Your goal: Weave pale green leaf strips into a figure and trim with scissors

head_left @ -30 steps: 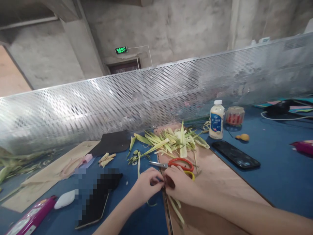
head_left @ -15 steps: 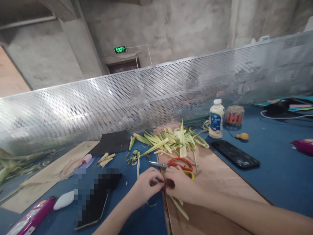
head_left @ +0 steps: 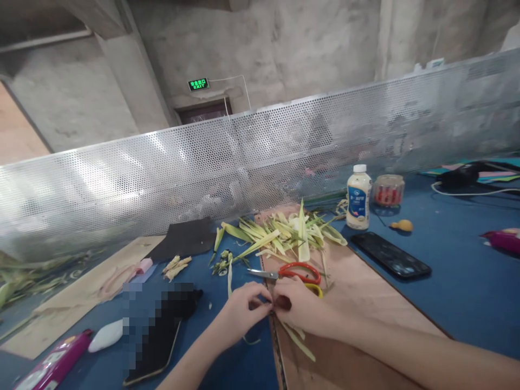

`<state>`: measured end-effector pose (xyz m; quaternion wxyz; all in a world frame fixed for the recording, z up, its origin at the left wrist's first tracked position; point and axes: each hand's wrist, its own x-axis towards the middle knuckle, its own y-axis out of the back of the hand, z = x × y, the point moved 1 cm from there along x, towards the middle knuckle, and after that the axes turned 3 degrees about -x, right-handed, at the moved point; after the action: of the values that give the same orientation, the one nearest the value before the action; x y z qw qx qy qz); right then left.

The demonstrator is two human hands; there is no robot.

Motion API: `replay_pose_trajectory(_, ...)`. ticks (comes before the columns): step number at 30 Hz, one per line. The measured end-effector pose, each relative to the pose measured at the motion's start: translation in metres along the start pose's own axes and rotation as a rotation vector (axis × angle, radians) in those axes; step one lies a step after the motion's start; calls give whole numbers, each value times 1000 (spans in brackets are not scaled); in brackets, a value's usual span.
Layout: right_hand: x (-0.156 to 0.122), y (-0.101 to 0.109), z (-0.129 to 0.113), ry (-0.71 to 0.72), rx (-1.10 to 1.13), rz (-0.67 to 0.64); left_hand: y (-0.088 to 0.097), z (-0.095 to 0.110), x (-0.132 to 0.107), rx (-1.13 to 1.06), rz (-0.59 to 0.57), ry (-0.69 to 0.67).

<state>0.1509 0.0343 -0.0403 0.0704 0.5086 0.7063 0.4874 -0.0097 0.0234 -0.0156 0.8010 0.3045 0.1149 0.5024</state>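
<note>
My left hand [head_left: 242,311] and my right hand [head_left: 301,310] meet fingertip to fingertip at the left edge of a brown board [head_left: 357,303]. Both pinch a small piece of pale green leaf strip [head_left: 298,341] whose loose ends trail toward me under my right hand. Red-handled scissors [head_left: 293,272] lie just beyond my fingers, blades pointing left. A heap of cut green leaf strips [head_left: 284,234] sits at the far end of the board.
A white bottle [head_left: 358,197], a clear jar [head_left: 389,190] and a black phone [head_left: 390,255] lie right of the board on the blue table [head_left: 467,281]. Left are a black sheet [head_left: 184,236], a second phone [head_left: 156,346], a white oval object [head_left: 106,335], a pink pack [head_left: 52,364]. A perforated metal screen [head_left: 203,168] closes the back.
My hands stay joined at the board's edge, fingers working slightly; the trailing leaf strip under my right hand has shifted. The view has drifted a little.
</note>
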Motion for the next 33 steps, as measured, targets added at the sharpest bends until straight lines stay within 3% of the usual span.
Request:
replay_pose_trajectory(11, 4, 11, 0, -6, 80, -94, -1, -5, 0, -15, 18, 20)
replay_pose_trajectory(33, -1, 6, -7, -34, -36, -28, -6, -8, 2, -124, 34, 75)
